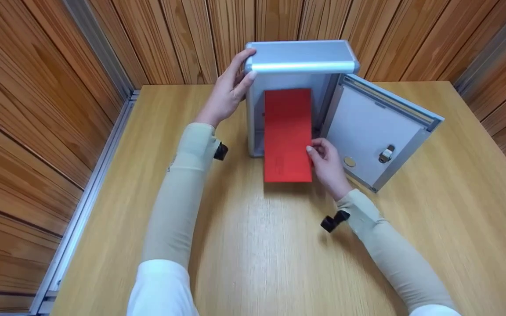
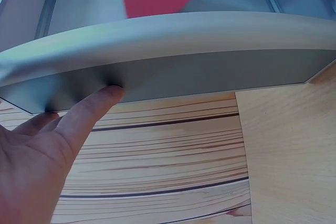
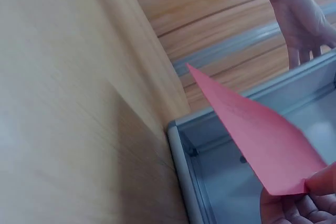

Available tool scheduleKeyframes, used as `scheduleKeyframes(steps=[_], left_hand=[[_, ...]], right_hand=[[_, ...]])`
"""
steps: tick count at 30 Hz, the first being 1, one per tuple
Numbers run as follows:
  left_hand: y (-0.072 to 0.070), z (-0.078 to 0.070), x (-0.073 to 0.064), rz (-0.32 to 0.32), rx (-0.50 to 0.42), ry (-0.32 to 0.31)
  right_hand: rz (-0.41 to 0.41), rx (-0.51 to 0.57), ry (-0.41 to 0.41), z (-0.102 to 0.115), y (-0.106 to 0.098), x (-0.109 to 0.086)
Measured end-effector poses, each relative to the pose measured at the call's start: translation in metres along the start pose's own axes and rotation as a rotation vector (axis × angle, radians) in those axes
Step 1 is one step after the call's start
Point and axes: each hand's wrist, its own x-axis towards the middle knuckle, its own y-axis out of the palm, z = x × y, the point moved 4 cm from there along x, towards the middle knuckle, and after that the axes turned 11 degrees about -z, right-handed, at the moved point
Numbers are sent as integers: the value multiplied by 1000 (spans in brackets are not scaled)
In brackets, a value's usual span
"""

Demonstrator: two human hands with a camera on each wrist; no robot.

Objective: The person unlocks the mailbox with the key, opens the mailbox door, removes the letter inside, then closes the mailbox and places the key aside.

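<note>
The right hand (image 1: 328, 166) is pinching the edge of a red rectangular paper envelope (image 1: 287, 136) at a silver metal box's (image 1: 302, 52) open front; the left hand (image 1: 225, 92), fingers extended, is touching the box's upper left side

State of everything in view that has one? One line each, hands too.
Metal box: upright, open.
Door: swung wide open.
Lock: disengaged, on the door's inner face.
Red envelope: unfolded, held at the box opening.
Left hand: touching the box's upper left corner.
Right hand: pinching the envelope's edge.
</note>
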Motion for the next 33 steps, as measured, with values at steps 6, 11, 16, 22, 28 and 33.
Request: scheduleKeyframes(steps=[6, 11, 16, 22, 28, 33], left_hand=[[0, -1, 0, -3, 13, -13], [1, 1, 2, -7, 22, -14], [2, 16, 9, -14, 24, -14], [3, 32, 15, -27, 41, 2], [4, 30, 21, -27, 39, 29], [1, 15, 10, -17, 32, 32]], right_hand=[[61, 29, 83, -3, -13, -20], [105, 26, 148, -7, -22, -39], [155, 25, 209, -13, -31, -58], [200, 46, 270, -20, -36, -79], [223, 43, 351, -27, -42, -91], [275, 36, 371, -38, -39, -95]])
